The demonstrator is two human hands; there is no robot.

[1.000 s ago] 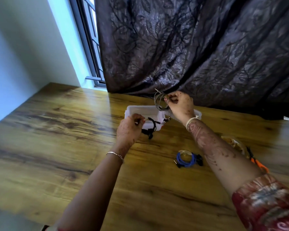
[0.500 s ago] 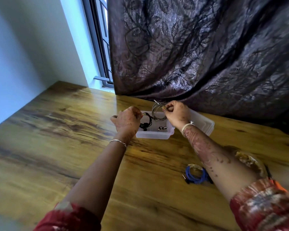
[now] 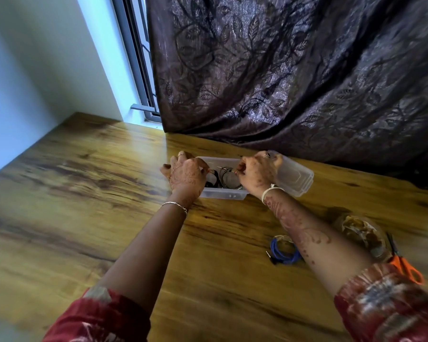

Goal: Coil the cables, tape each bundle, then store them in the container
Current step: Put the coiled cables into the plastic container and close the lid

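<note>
Left hand (image 3: 187, 174) grips the end of the clear container (image 3: 223, 194) while right hand (image 3: 256, 172) pinches a grey coil (image 3: 229, 177) inside it beside a black bundle (image 3: 214, 176); one blue coil (image 3: 283, 254) lies on the surface (image 3: 84, 193), apparently not yet stored.

The right hand (image 3: 256, 172) brings the grey coil (image 3: 226, 177) down from above into the box (image 3: 223, 195). The black cable (image 3: 214, 177) no longer hangs over the 6 o'clock edge; it lies inside, at the coil's 9 o'clock.
</note>
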